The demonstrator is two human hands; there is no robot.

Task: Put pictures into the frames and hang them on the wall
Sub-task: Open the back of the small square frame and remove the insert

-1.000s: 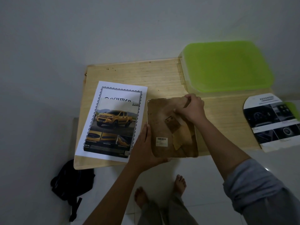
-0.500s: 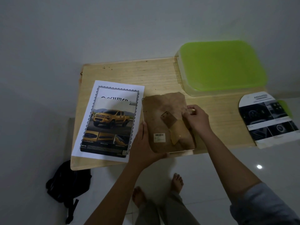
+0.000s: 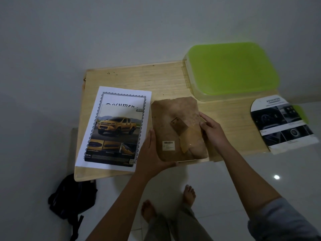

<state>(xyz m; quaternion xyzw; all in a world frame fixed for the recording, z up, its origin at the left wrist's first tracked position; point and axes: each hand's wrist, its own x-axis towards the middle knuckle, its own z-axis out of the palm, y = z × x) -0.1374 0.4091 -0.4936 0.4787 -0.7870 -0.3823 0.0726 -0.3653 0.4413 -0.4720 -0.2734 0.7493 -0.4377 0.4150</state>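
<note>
A picture frame lies face down near the front edge of the wooden table (image 3: 165,80), showing its brown backing board (image 3: 166,129) with a barcode sticker and a folded stand. My left hand (image 3: 152,152) grips the frame's left and bottom edge. My right hand (image 3: 212,130) holds its right edge, fingers on the backing. A yellow truck picture (image 3: 116,134) lies on a white bordered document sheet (image 3: 121,96) to the left. Another printed picture (image 3: 281,126) with dark car-interior photos lies at the table's right end.
A clear box with a green lid (image 3: 231,68) stands at the back right of the table, against the wall. A black backpack (image 3: 71,195) sits on the white tiled floor under the table's left corner. My bare feet (image 3: 188,193) are below the table edge.
My right hand has slid from the frame's top corner down to its right edge. The frame has shifted slightly and my left hand keeps its hold.
</note>
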